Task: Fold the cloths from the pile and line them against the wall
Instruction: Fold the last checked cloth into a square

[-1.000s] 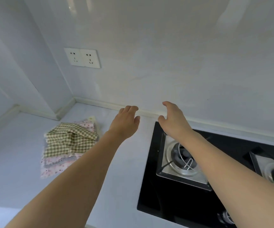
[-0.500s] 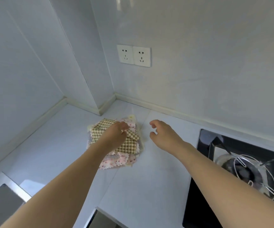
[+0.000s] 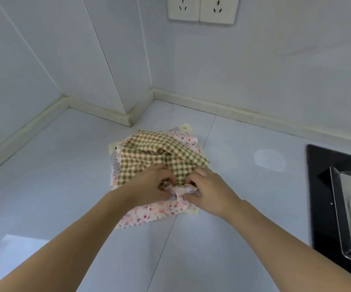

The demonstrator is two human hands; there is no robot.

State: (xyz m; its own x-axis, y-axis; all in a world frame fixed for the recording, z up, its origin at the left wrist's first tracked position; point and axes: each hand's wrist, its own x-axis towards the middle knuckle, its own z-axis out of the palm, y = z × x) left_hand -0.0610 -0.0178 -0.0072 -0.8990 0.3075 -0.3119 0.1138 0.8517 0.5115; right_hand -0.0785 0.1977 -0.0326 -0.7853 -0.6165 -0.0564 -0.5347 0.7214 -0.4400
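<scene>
1. Worktop [image 3: 44, 186]: pale and glossy, running into a corner where the side walls meet the back wall [image 3: 275, 70]. A cream skirting strip [image 3: 233, 111] lines the foot of the walls.
2. Pile of cloths [image 3: 149, 213]: lies on the worktop near the corner, apart from the skirting strip. The lower layers are pink flowered cloths with zigzag edges; a pale yellow corner shows at the far side.
3. Checked cloth [image 3: 160, 152]: olive and cream, crumpled, on top of the pile.
4. Left hand [image 3: 149, 186]: rests on the near part of the pile. Its fingers are curled and pinch a bunched fold of cloth at the near edge of the checked cloth.
5. Right hand [image 3: 210, 190]: just beside the left hand, the two nearly touching. Its fingers are curled round the same bunched fold, where checked and flowered fabric meet. Which layer each hand holds cannot be told.
6. Double socket [image 3: 201, 9]: fixed on the back wall, above the pile.
7. Hob [image 3: 317, 197]: black glass with a steel burner tray, set in the worktop at the right edge, well apart from the pile.
</scene>
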